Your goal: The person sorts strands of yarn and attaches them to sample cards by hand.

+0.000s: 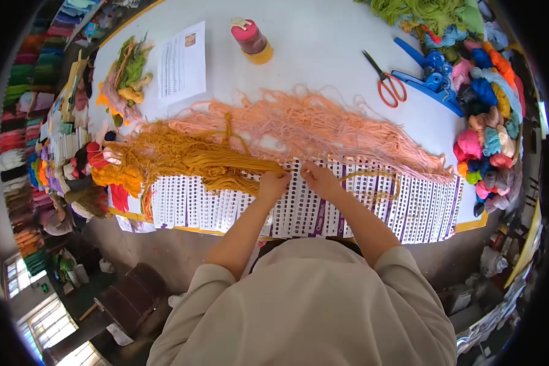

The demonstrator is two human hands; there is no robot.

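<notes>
My left hand [274,185] is closed around the end of a thick hank of mustard yarn [226,163], which stretches away to the left. Just to its right, my right hand [321,182] pinches with thumb and fingertips. A thin mustard strand [372,175] trails out beside that hand to the right and appears to be in its grip; the fingertips are too small to show this surely. Beneath both hands lies a row of white punched cards [294,210] with round holes, some edged purple. Loose peach yarn [323,125] spreads behind them.
On the white table [323,36] are red-handled scissors [391,90], a blue tool [433,79], a pink-and-yellow bottle [252,41] and a printed sheet [182,64]. Colourful yarn balls [488,140] crowd the right edge. More yarn [127,79] lies at left.
</notes>
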